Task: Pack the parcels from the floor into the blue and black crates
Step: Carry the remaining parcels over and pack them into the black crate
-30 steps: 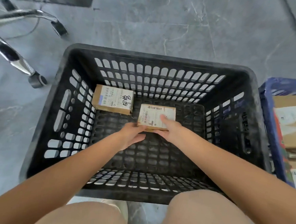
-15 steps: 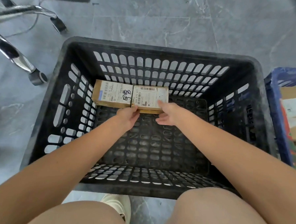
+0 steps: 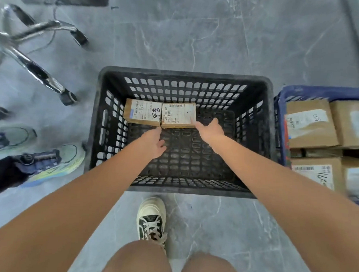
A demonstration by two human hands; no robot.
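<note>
Seen from above, two bare arms reach down into a black crate (image 3: 183,77). The right hand (image 3: 211,131) has its fingers stretched out straight, the fingertips (image 3: 193,121) touching the near right corner of the right parcel (image 3: 178,115); nothing is gripped. The left hand (image 3: 153,142) hangs relaxed with loosely spread fingers, one fingertip at the near edge where the two parcels meet; it holds nothing.

The right parcel is a small flat brown box lying label up on the crate floor, at the far wall. Its long axis runs left to right, and its barcode label text runs sideways. The left parcel (image 3: 142,114) lies flat just beside it, touching it edge to edge, also with its long axis left to right and handwritten marks on its white label. Together they form one row along the far wall, filling the far left part of the crate floor.

To the right, just beside the black crate, stands a blue crate (image 3: 322,91) packed with larger brown parcels. The floor (image 3: 200,33) is grey marble-look tile. A chrome chair base (image 3: 30,65) stands at upper left. One sneaker (image 3: 151,219) shows below the crate, between the knees.
</note>
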